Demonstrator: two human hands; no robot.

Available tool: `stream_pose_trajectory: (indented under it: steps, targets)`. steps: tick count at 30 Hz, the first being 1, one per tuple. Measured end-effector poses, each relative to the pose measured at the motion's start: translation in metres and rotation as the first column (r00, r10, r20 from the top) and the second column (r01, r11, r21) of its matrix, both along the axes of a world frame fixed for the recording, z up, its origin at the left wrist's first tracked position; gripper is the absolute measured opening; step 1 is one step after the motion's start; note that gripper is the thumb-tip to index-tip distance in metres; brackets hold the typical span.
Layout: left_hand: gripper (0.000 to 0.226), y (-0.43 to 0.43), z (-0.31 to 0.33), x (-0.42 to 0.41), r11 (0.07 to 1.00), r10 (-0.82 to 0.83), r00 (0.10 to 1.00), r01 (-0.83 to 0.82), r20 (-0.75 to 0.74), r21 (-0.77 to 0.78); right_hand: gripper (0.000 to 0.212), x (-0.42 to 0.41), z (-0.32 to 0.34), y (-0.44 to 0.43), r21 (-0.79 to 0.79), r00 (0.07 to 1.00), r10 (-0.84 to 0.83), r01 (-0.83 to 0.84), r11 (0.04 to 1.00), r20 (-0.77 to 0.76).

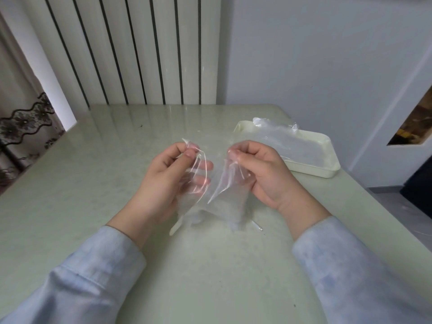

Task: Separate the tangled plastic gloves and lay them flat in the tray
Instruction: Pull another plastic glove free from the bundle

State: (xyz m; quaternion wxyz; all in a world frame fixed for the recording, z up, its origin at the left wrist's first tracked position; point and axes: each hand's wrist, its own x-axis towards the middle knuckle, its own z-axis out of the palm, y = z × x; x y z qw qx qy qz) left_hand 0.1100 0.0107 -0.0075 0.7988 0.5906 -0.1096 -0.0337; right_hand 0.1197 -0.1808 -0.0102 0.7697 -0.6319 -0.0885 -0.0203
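Above the pale green counter [93,183], the left hand [161,181] and right hand [259,171] each pinch the thin transparent plastic glove [215,197]. They should pull apart slowly so the film opens without tearing. Another clear glove [280,136] already lies in the cream rectangular tray [327,170].
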Motion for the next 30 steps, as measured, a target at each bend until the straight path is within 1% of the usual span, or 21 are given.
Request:
stream_pose_trajectory:
  steps: [2,3,5,7,9,10,11,12,13,16,18,20,22,24,25,26,27,28,29,30]
  targets:
    - [0.016,0.001,0.001,0.0,0.999,-0.029,0.999,0.028,-0.031,-0.029,0.019,-0.003,0.005,0.0,0.066,0.999,0.018,-0.016,0.998,-0.028]
    - [0.016,0.002,0.001,0.0,0.999,-0.032,0.999,0.031,-0.026,-0.006,0.019,-0.005,0.007,-0.001,0.065,0.998,0.033,-0.029,0.997,-0.058]
    - [0.012,0.003,-0.001,0.003,0.999,-0.037,0.999,0.038,-0.023,0.032,0.015,-0.006,0.008,-0.001,-0.007,0.994,0.03,-0.031,0.999,-0.105]
    - [0.004,0.002,-0.004,0.006,0.998,-0.06,0.996,0.059,-0.061,-0.008,0.011,-0.003,0.003,0.0,-0.102,0.994,-0.041,0.031,0.994,-0.104]
    - [0.012,0.001,-0.006,0.008,0.997,-0.078,0.991,0.074,-0.105,-0.038,0.009,0.0,0.0,0.001,-0.177,0.987,-0.131,0.114,0.978,-0.088]
    - [0.017,0.0,-0.008,0.008,0.997,-0.07,0.991,0.068,-0.11,-0.019,0.009,0.0,0.0,0.0,-0.211,0.983,-0.166,0.146,0.967,-0.081]
    - [0.018,-0.001,-0.008,0.008,0.998,-0.056,0.993,0.057,-0.105,0.007,0.01,0.001,0.001,0.0,-0.241,0.98,-0.186,0.163,0.957,-0.076]
    - [0.014,-0.002,-0.01,0.009,0.999,-0.043,0.995,0.046,-0.094,0.03,0.011,0.0,0.002,0.0,-0.263,0.979,-0.189,0.163,0.951,-0.076]
    - [0.012,-0.003,-0.01,0.008,0.998,-0.034,0.996,0.038,-0.088,0.044,0.012,-0.001,0.001,0.0,-0.278,0.981,-0.178,0.15,0.949,-0.077]
    - [0.026,-0.003,-0.012,0.009,0.997,0.009,0.998,-0.004,-0.068,0.071,0.015,-0.003,0.0,0.001,-0.313,0.991,-0.106,0.076,0.947,-0.08]
    - [0.021,-0.002,-0.01,0.01,0.998,0.049,0.996,-0.047,-0.069,0.039,0.01,-0.004,0.001,0.001,-0.331,0.993,-0.075,0.041,0.943,-0.092]
    - [0.015,-0.001,-0.007,0.011,0.998,0.056,0.996,-0.055,-0.073,0.013,0.017,-0.004,0.003,0.001,-0.302,0.994,-0.055,0.024,0.953,-0.092]
    - [0.012,0.0,-0.007,0.01,0.999,0.026,0.997,-0.024,-0.067,0.028,0.022,-0.004,0.006,0.0,-0.247,0.995,-0.019,-0.007,0.969,-0.102]
    - [0.007,-0.001,-0.008,0.01,0.998,0.026,0.999,-0.023,-0.047,0.062,0.018,-0.005,0.007,0.001,-0.207,0.995,0.008,-0.029,0.978,-0.101]
    - [0.005,-0.002,-0.01,0.01,0.995,0.062,0.998,-0.06,-0.025,0.081,0.016,-0.004,0.007,0.0,-0.193,0.995,-0.008,-0.011,0.981,-0.099]
    - [0.012,-0.002,-0.013,0.012,0.982,0.141,0.99,-0.144,0.029,0.124,0.015,-0.003,0.007,0.0,-0.166,0.994,-0.04,0.022,0.986,-0.104]
    - [0.022,-0.001,-0.016,0.014,0.945,0.242,0.962,-0.263,0.127,0.195,0.013,-0.001,0.007,0.0,-0.117,0.989,-0.08,0.065,0.991,-0.122]
    - [0.03,0.0,-0.019,0.016,0.878,0.325,0.908,-0.394,0.265,0.273,0.012,0.001,0.006,0.0,-0.054,0.982,-0.12,0.113,0.992,-0.148]
    - [0.033,0.002,-0.02,0.016,0.801,0.358,0.845,-0.497,0.398,0.333,0.01,0.004,0.005,0.0,0.0,0.972,-0.161,0.163,0.987,-0.171]
    - [0.032,0.003,-0.02,0.015,0.753,0.334,0.798,-0.546,0.501,0.368,0.009,0.005,0.005,-0.001,0.025,0.961,-0.207,0.215,0.976,-0.185]
